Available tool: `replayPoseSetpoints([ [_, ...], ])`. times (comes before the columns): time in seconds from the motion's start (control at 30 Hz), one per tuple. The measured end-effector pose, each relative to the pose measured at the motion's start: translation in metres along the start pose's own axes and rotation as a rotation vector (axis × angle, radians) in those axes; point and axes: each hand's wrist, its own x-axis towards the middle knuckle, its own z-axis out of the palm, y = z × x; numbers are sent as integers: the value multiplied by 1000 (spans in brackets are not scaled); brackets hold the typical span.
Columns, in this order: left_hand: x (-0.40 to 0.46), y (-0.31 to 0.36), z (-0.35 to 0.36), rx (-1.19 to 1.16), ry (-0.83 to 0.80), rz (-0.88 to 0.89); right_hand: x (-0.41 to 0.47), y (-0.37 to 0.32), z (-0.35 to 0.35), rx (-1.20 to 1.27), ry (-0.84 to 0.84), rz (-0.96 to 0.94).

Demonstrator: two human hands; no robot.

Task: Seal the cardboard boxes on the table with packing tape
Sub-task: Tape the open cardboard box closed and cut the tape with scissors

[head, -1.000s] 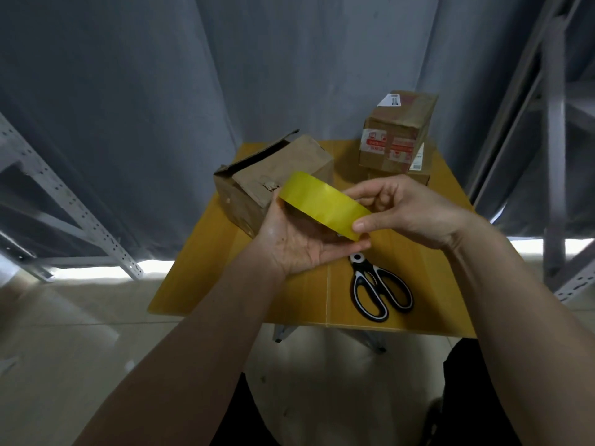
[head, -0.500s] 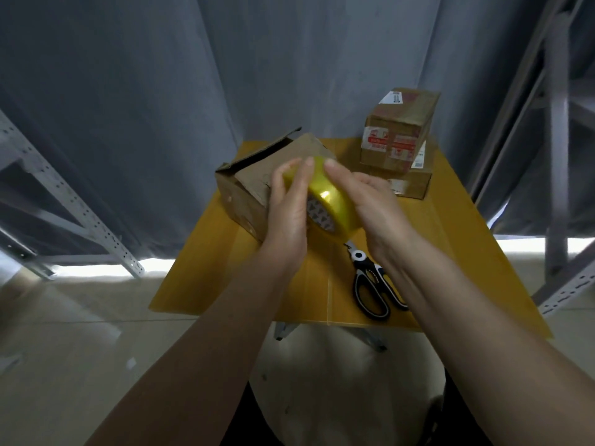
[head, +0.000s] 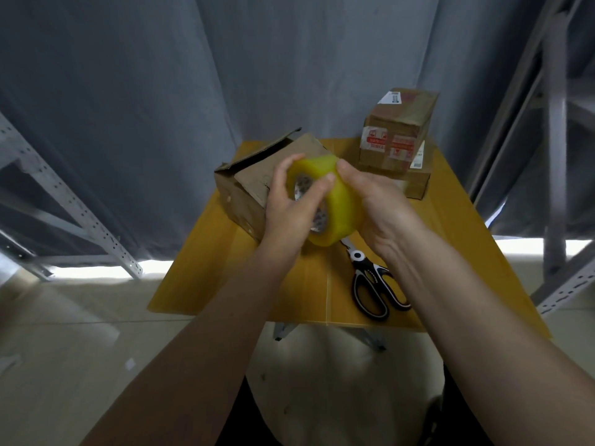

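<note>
A yellow roll of packing tape (head: pixel 338 207) is held up over the table between both hands. My left hand (head: pixel 289 204) grips its left side, thumb across the core and fingers curled over the top. My right hand (head: pixel 376 204) grips the right side, a fingertip on the top edge of the roll. Behind the roll a brown cardboard box (head: pixel 244 185) lies on the yellow table (head: pixel 306 284) with its flap standing open at the left. Two taped boxes (head: pixel 397 136) are stacked at the back right.
Black-and-white scissors (head: pixel 373 284) lie on the table below my right wrist. Grey curtains hang behind the table. Perforated metal shelf frames (head: pixel 74 214) stand at the left and right. Pale floor surrounds the small table.
The roll has been turned from edge-on to showing its core, and both hands have shifted around it. The camera view has dropped slightly closer.
</note>
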Motion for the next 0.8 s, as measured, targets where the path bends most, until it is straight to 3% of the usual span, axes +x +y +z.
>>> replayPoseSetpoints([
  [0.17, 11, 3, 1, -252, 25, -277, -2, 0, -8, -106, -157, -26],
  [0.43, 14, 19, -2, -385, -10, -699, -9, 0, -22, -212, -481, -53],
  [0.57, 15, 17, -3, -354, 2, -717, -9, 3, -17, -253, -405, -65],
  [0.8, 12, 9, -2, -345, -5, -547, -11, 12, -1, -269, -212, -90],
])
